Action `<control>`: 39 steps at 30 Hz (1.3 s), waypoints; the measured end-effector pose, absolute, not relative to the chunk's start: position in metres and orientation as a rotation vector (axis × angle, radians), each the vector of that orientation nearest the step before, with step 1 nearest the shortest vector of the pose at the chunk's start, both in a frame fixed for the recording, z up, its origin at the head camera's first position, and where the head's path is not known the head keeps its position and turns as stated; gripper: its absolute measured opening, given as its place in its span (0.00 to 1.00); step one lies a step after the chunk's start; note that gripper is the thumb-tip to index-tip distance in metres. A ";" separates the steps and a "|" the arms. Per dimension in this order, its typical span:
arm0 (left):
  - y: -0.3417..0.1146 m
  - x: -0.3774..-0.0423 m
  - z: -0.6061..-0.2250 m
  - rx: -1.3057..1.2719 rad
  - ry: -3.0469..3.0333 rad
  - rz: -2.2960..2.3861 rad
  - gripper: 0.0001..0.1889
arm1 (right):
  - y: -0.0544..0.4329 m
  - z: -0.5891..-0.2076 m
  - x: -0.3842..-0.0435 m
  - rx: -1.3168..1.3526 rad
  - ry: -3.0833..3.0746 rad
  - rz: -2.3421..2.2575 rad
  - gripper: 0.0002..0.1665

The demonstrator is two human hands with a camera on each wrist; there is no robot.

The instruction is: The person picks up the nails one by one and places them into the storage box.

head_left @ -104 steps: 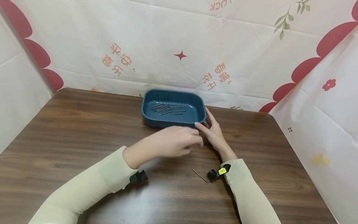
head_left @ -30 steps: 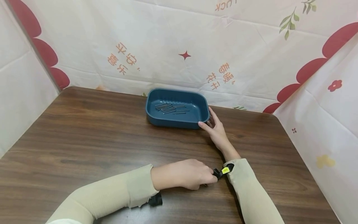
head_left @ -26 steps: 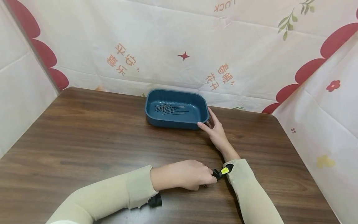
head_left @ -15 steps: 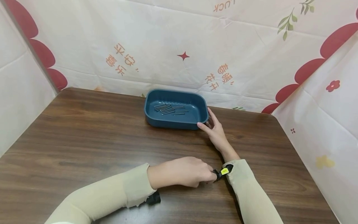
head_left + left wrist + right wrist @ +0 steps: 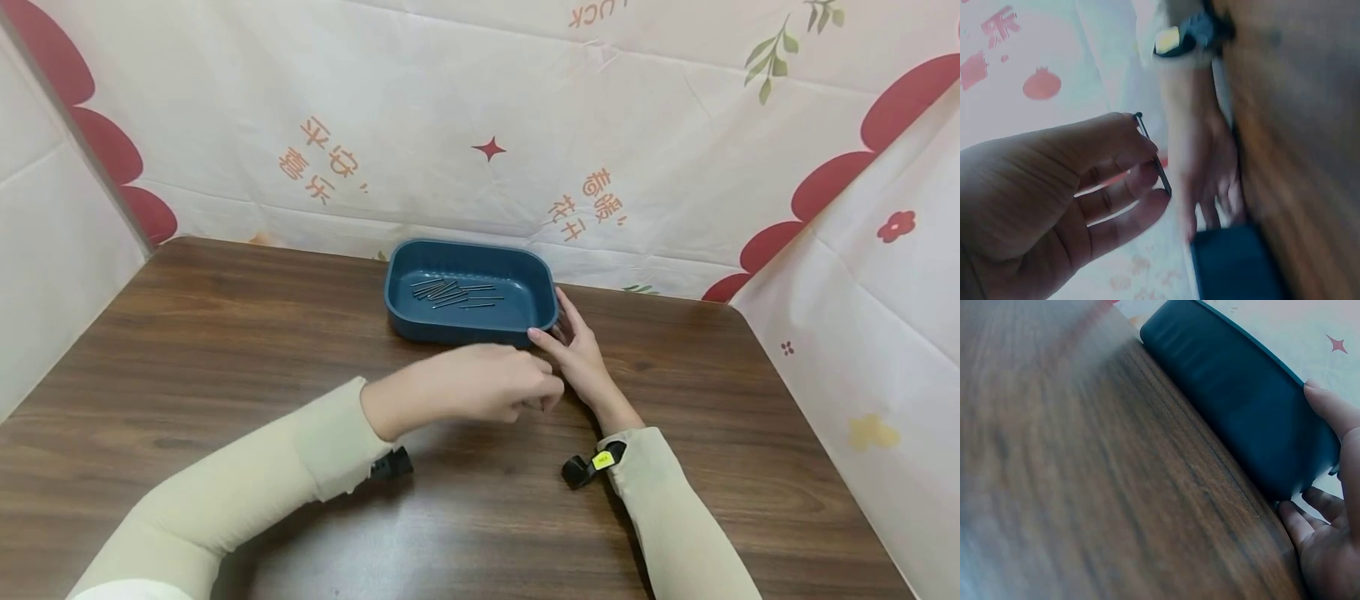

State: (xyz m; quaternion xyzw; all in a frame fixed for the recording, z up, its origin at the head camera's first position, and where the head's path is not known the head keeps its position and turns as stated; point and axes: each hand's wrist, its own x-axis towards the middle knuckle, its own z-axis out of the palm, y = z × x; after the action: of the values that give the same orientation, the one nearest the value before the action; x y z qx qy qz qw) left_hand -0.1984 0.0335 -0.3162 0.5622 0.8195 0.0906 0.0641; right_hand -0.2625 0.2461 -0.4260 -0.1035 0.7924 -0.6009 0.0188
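In the head view my left hand hovers above the table, just in front of a dark blue tray. The left wrist view has it pinching a thin dark nail between thumb and fingertips, its small head at the upper end. Several similar nails lie in a loose heap on the tray's floor, mostly left of centre. My right hand holds the tray's near right corner. Its thumb rests on the rim and its fingers bend round the side, as the right wrist view shows.
The brown wooden table extends around the tray. Behind it hangs a white printed cloth, close to the tray's back, with further cloth on both sides. A black wrist camera hangs at the right cuff.
A nail lay on the table near the right wrist 3.5 seconds ago. My left hand reached down there, then lifted toward the tray with a nail. The right hand keeps its place.
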 end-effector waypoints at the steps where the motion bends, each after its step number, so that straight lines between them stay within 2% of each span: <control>1: 0.032 -0.204 -0.313 1.678 2.464 0.306 0.15 | 0.247 -0.426 -0.262 -0.323 2.460 -1.858 0.50; 6: 0.027 -0.233 -0.298 1.614 2.457 0.382 0.18 | 0.252 -0.426 -0.262 -0.347 2.475 -1.820 0.48; 17: 0.018 -0.304 -0.285 1.420 2.636 0.351 0.15 | 0.255 -0.428 -0.259 -0.278 2.494 -1.814 0.50; 24: 0.009 -0.341 -0.300 1.283 2.726 0.378 0.13 | 0.249 -0.427 -0.258 -0.310 2.512 -1.801 0.50; 32: 0.009 -0.366 -0.322 1.116 2.781 0.258 0.15 | 0.248 -0.427 -0.259 -0.324 2.522 -1.805 0.50; 39: 0.013 -0.382 -0.346 1.144 2.838 0.147 0.12 | 0.249 -0.428 -0.261 -0.332 2.518 -1.821 0.50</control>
State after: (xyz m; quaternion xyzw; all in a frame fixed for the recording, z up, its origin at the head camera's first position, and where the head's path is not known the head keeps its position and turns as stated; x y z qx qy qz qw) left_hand -0.3821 0.0131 -0.3464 0.3731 0.9257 0.0481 0.0391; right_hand -0.2610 0.2488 -0.4279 -0.1061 0.8056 -0.5828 0.0084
